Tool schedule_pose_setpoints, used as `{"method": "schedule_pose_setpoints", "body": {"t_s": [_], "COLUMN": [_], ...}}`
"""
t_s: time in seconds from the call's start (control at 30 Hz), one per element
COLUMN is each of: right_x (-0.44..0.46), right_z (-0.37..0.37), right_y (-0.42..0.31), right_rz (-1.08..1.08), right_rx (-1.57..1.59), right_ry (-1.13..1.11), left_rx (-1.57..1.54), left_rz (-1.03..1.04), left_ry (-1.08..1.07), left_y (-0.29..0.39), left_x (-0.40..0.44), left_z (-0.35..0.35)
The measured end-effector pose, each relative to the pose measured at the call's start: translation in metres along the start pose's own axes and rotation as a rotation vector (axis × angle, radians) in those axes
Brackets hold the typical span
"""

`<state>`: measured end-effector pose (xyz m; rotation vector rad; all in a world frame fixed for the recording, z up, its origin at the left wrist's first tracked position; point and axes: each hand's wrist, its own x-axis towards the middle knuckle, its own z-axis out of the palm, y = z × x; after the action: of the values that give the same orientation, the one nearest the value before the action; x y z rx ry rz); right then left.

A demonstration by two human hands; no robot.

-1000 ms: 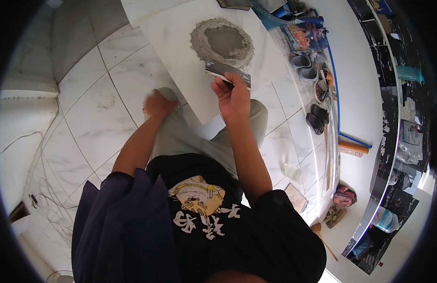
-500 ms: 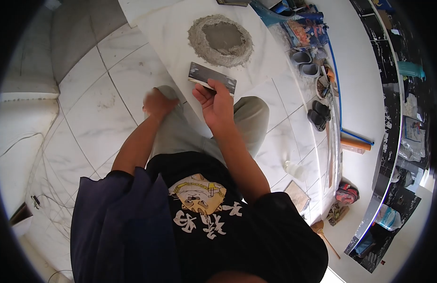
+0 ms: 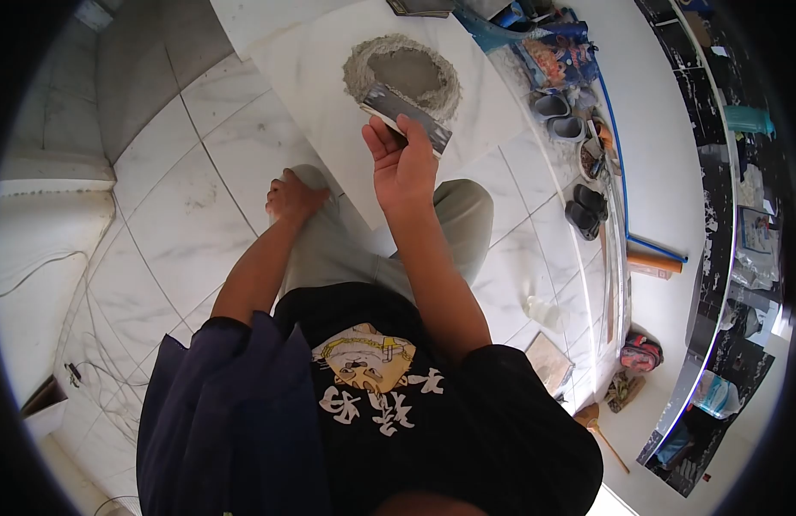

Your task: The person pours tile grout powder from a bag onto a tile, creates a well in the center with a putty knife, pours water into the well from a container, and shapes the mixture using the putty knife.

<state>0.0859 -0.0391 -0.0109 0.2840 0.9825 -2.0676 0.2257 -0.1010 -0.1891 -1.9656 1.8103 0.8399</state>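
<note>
My right hand [image 3: 405,168] is closed round a flat rectangular trowel [image 3: 415,113] with a dark grey, smeared face. The trowel's upper left end lies over the near edge of a ring of grey powdery mix [image 3: 361,70], whose middle holds a smooth wet grey pool [image 3: 407,72]. This ring sits on a white marbled slab [image 3: 316,95] in front of me. My left hand [image 3: 295,198] rests on my left knee with its fingers bent over it and apart, holding nothing.
Dark flat pieces [image 3: 421,7] lie at the slab's far edge. To the right are a printed bag [image 3: 557,60], grey shoes [image 3: 566,129], black clogs [image 3: 584,212], a blue pipe [image 3: 620,163], a clear bottle [image 3: 542,310] and a red-black bag [image 3: 641,353]. Cables [image 3: 101,370] lie at left.
The trowel went from the ring's edge down toward me and left, then back up to the ring, now more tilted. My left hand's fingers shifted slightly on the knee.
</note>
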Motion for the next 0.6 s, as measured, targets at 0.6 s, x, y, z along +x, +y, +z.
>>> {"method": "schedule_pose_setpoints", "body": {"t_s": [0.6], "right_x": [0.023], "right_z": [-0.054], "right_y": [-0.049], "right_rz": [0.206], "right_rx": [-0.416], "right_ry": [0.030], "left_rx": [0.036], "left_rz": [-0.004], "left_ry": [-0.001], "left_y": [0.003], "left_x": [0.004], "left_z": [0.003]}}
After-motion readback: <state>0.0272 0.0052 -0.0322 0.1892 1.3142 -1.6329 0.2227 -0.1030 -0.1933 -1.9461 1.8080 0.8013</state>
